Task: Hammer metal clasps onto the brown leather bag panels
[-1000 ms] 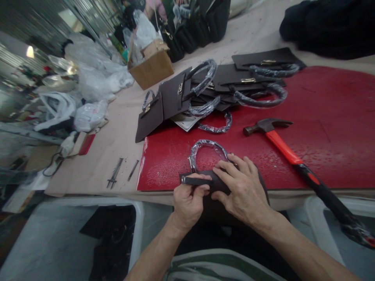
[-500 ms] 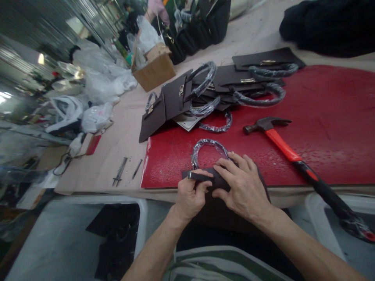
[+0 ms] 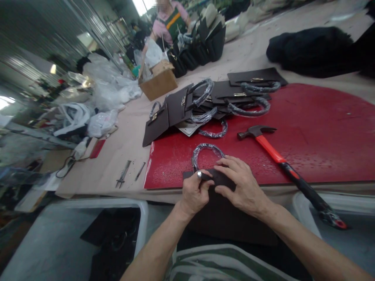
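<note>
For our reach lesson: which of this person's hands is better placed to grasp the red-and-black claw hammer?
Probably the right hand: nearer the hammer, resting open on a flat dark brown panel; the left hand grips a slim dark shiny-ended piece.

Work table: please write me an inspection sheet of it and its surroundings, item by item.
Surface: red mat on beige-covered table.
Job's things: dark panel with plastic-wrapped handle.
Clutter: piled panels; hammer, its end past the table edge.
Grips: left hand pinches a dark piece with shiny end; right hand lies on the panel, fingers spread.
Cables: dark cord, left.
Surroundings: two bins, carton, plastic bags, another person beyond.
</note>
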{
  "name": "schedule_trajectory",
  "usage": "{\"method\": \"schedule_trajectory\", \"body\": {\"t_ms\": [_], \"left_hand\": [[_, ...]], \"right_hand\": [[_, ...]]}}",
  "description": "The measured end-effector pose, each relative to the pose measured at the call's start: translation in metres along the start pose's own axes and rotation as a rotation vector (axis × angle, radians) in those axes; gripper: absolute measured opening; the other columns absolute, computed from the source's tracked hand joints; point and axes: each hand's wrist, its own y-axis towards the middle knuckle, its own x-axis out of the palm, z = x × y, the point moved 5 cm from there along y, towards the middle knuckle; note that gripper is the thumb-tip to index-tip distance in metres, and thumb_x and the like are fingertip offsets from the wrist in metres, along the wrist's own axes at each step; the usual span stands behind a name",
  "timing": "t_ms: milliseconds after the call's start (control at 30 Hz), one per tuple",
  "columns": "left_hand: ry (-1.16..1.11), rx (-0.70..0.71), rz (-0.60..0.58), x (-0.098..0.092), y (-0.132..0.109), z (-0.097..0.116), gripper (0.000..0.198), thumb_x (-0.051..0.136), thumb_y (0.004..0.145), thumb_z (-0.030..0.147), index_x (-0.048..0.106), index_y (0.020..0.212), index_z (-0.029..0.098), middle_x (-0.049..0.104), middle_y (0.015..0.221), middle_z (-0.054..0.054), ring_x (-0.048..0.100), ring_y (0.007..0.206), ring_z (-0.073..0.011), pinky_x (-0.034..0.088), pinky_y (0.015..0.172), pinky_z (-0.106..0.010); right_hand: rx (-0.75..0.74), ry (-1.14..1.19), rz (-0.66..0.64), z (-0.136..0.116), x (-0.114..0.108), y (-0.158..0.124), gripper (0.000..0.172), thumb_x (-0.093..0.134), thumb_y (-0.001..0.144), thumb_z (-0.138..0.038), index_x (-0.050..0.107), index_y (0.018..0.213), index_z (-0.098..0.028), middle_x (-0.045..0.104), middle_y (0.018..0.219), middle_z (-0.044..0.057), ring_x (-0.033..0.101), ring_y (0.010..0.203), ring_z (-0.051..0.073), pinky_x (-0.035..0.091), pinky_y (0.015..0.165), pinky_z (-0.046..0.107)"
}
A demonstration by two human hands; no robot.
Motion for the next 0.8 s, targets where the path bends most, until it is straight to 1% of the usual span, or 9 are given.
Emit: {"method": "schedule_trajectory", "body": {"t_ms": [100,200,300,367,433,500,567,700,800], "left_hand": [[-0.016,-0.014,0.005,0.0,0.002,0.0,0.01,0.055,0.094,0.022,0.064,0.097,0.018,0.073,0.089,-0.006,0.072,0.083,-0.0174,0.059,0.079,-0.027],[-0.049,-0.035,0.008,-0.001,0.003,0.001,0.01,0.055,0.092,0.019,0.064,0.096,0.018,0.072,0.088,-0.005,0.071,0.082,-0.0168,0.058,0.079,-0.027],[-0.075,-0.029,0.021,-0.002,0.004,0.001,0.008,0.057,0.091,0.018,0.064,0.096,0.018,0.072,0.087,-0.005,0.07,0.081,-0.0164,0.057,0.078,-0.026],[-0.086,-0.028,0.022,-0.001,0.004,0.001,0.007,0.058,0.091,0.018,0.063,0.096,0.018,0.071,0.087,-0.004,0.07,0.082,-0.0164,0.056,0.079,-0.026],[-0.091,-0.039,0.017,0.0,0.003,0.0,0.007,0.058,0.091,0.018,0.063,0.096,0.019,0.072,0.087,-0.004,0.07,0.082,-0.0162,0.056,0.08,-0.026],[-0.099,-0.058,0.013,0.001,0.003,-0.001,0.007,0.058,0.091,0.018,0.063,0.095,0.019,0.072,0.087,-0.004,0.07,0.08,-0.0157,0.056,0.078,-0.025],[-0.12,-0.089,0.021,0.001,0.003,-0.001,0.007,0.059,0.09,0.016,0.063,0.094,0.019,0.072,0.085,-0.003,0.07,0.078,-0.0152,0.056,0.076,-0.024],[-0.159,-0.124,0.044,0.001,0.002,-0.004,0.008,0.059,0.089,0.015,0.063,0.094,0.019,0.072,0.085,-0.003,0.07,0.077,-0.0149,0.056,0.076,-0.024],[-0.181,-0.109,0.016,0.001,0.003,-0.005,0.01,0.059,0.088,0.015,0.062,0.096,0.019,0.072,0.087,-0.003,0.071,0.08,-0.0154,0.056,0.078,-0.025]], "right_hand": [[-0.014,0.063,0.08,-0.002,-0.009,-0.005,0.037,0.066,0.085,-0.028,0.061,0.12,-0.016,0.06,0.127,0.014,0.05,0.124,0.031,0.043,0.106,0.053],[0.076,0.012,0.211,-0.002,-0.026,-0.012,0.028,0.061,0.088,-0.026,0.063,0.115,-0.019,0.063,0.121,0.012,0.056,0.117,0.028,0.048,0.1,0.049],[0.168,-0.18,0.342,0.011,-0.055,-0.026,0.024,0.059,0.09,-0.03,0.065,0.111,-0.019,0.064,0.116,0.013,0.059,0.111,0.029,0.048,0.099,0.049],[0.209,-0.371,0.386,0.028,-0.077,-0.038,0.028,0.056,0.091,-0.035,0.066,0.109,-0.016,0.065,0.115,0.016,0.059,0.109,0.032,0.047,0.098,0.05],[0.255,-0.542,0.35,0.049,-0.093,-0.048,0.036,0.052,0.091,-0.041,0.066,0.107,-0.012,0.066,0.109,0.018,0.061,0.101,0.034,0.049,0.091,0.049],[0.328,-0.619,0.221,0.067,-0.101,-0.054,0.042,0.05,0.09,-0.045,0.066,0.106,-0.01,0.066,0.097,0.017,0.061,0.089,0.032,0.049,0.081,0.044],[0.426,-0.648,0.058,0.076,-0.101,-0.056,0.041,0.047,0.091,-0.044,0.064,0.108,-0.011,0.063,0.092,0.014,0.06,0.082,0.029,0.046,0.073,0.039],[0.627,-0.622,-0.218,0.069,-0.092,-0.042,0.024,0.044,0.093,-0.032,0.058,0.1,-0.014,0.059,0.092,0.013,0.056,0.078,0.026,0.032,0.064,0.034],[0.817,-0.352,-0.246,0.067,-0.092,-0.027,0.005,0.053,0.084,-0.021,0.054,0.086,-0.016,0.057,0.078,0.008,0.051,0.07,0.021,0.025,0.062,0.033]]}}
